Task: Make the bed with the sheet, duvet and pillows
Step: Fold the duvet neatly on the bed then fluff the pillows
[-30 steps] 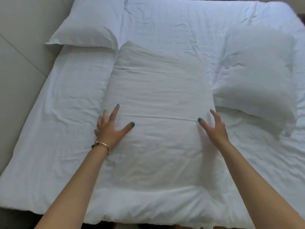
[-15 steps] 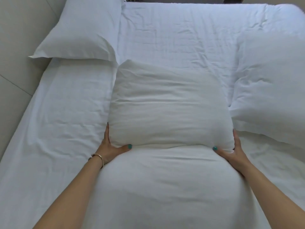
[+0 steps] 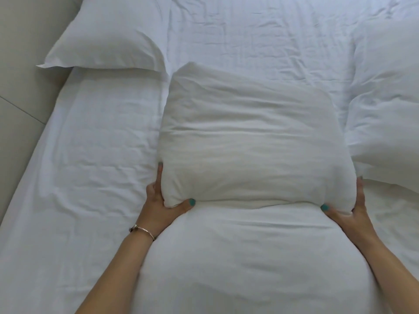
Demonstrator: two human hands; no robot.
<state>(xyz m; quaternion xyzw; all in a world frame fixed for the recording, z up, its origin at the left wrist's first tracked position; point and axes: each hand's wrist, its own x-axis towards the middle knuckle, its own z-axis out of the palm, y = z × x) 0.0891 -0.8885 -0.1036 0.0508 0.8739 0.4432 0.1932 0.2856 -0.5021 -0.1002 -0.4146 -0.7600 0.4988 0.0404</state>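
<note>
Head view, item: folded duvet point(image 3: 254, 141), now doubled back from flat; our left hand point(image 3: 162, 203) and right hand point(image 3: 350, 210) each clasp a fold end; spreading over sheet point(image 3: 95, 159) pending.

My right-side pillow point(image 3: 385, 105) runs off the frame edge. My left hand point(image 3: 158, 205) fingers mostly vanish under the folded pillow point(image 3: 254, 141).

A bedroom, in a home or perhaps a hotel: a wide bed point(image 3: 95, 137) under a creased white sheet point(image 3: 260, 37) fills the view, with plump white pillows point(image 3: 108, 35) on it and a pale padded panel point(image 3: 20, 91) along its left side.
</note>
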